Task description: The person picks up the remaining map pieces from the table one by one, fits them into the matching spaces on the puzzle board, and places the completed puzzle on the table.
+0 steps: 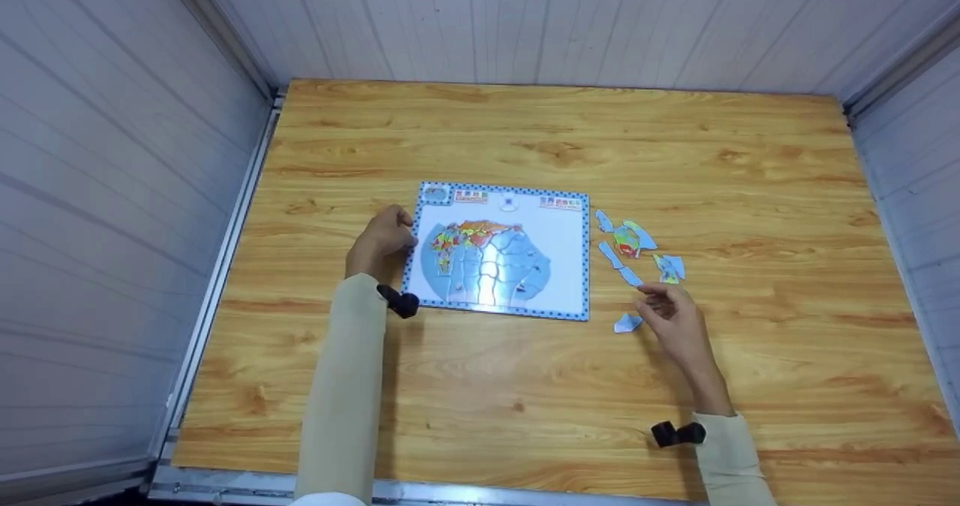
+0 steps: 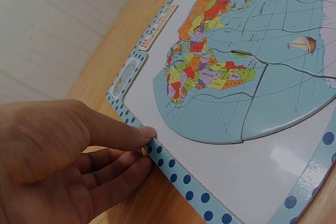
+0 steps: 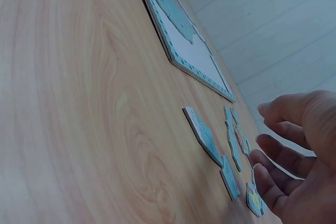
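A map puzzle board [image 1: 568, 266] with a blue dotted border lies on the table, its left part filled with joined map pieces [image 2: 210, 108]. At the board's left edge my left hand [image 1: 382, 237] pinches the border, thumb [image 2: 123, 133] on top and fingers curled at the side and below. To the right of the board, my right hand [image 1: 677, 326] hovers over loose pieces with its fingers loosely bent. Nothing shows between its fingers in the right wrist view. Close to its thumb lies a blue piece [image 1: 627, 323].
Several loose puzzle pieces, such as a green and red one [image 1: 627, 242] and a blue and yellow one [image 3: 254, 201], lie right of the board. The wooden table [image 1: 480, 408] meets pale panel walls [image 1: 525, 25] at the back and sides.
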Tool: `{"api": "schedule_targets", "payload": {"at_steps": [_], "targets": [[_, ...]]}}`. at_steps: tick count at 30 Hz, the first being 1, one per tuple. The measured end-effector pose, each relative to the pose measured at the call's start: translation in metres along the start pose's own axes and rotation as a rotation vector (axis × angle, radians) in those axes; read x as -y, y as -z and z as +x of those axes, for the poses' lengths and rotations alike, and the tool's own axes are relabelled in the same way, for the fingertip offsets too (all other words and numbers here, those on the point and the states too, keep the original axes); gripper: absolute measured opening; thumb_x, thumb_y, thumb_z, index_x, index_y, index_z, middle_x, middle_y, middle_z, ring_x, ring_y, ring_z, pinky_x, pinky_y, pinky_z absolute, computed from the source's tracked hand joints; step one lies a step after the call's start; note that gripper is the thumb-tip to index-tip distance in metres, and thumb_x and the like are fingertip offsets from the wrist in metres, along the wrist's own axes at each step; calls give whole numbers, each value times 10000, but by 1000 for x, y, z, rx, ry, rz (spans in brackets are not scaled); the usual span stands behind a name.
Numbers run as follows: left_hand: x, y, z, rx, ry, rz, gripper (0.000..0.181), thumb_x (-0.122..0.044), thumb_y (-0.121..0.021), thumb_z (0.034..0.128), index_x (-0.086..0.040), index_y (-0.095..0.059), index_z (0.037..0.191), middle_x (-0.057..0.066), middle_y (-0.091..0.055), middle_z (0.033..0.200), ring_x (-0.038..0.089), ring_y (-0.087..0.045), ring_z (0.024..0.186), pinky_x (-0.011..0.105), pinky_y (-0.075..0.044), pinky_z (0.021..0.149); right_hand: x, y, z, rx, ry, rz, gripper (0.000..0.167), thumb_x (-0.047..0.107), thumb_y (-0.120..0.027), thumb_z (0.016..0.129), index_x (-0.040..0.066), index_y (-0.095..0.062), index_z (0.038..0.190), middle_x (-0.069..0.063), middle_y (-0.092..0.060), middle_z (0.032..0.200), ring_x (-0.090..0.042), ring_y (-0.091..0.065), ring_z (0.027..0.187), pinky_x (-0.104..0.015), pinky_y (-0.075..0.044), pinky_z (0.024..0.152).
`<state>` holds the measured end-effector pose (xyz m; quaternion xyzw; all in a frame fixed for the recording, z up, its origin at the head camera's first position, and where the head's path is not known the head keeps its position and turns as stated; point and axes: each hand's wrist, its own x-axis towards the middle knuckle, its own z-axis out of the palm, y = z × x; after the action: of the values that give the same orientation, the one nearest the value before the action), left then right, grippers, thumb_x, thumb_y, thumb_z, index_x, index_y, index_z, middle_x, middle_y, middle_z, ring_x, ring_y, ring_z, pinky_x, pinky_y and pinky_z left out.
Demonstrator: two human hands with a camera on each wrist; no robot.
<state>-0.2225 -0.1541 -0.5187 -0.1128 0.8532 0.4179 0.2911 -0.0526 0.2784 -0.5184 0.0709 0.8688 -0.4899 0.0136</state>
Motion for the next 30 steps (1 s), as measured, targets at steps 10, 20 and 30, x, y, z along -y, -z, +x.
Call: {"api": "schedule_targets", "payload": {"at_steps": [10,20,30], "targets": [[-1,0,0,1,10,2,285,-68,-565,922,-81,-460,1187,83,-483,1031,243,-477,968,343,-386,849,-12,0,-1,19,61,-12,336,111,-660,892,-35,-587,1187,-202,-537,1133,-284,-608,1000,-263,-465,823],[-1,1,-1,5,2,-10,277,-60,-548,927,-67,-452,1187,99,-491,1078,251,-477,999,344,-382,872,-33,-4,0,8,75,-33,329,121,-697,863,6,-621,1161,-142,-485,1229,-309,-585,1054,-182,-431,889],[-1,2,-2,11,-27,13,282,-55,-532,925,-40,-450,1194,116,-488,1100,255,-468,1009,353,-384,882,-43,-5,-2,27,128,-155,289,121,-746,816,27,-649,1072,-226,-401,1359,-402,-299,1302,-559,-232,1056]]}}
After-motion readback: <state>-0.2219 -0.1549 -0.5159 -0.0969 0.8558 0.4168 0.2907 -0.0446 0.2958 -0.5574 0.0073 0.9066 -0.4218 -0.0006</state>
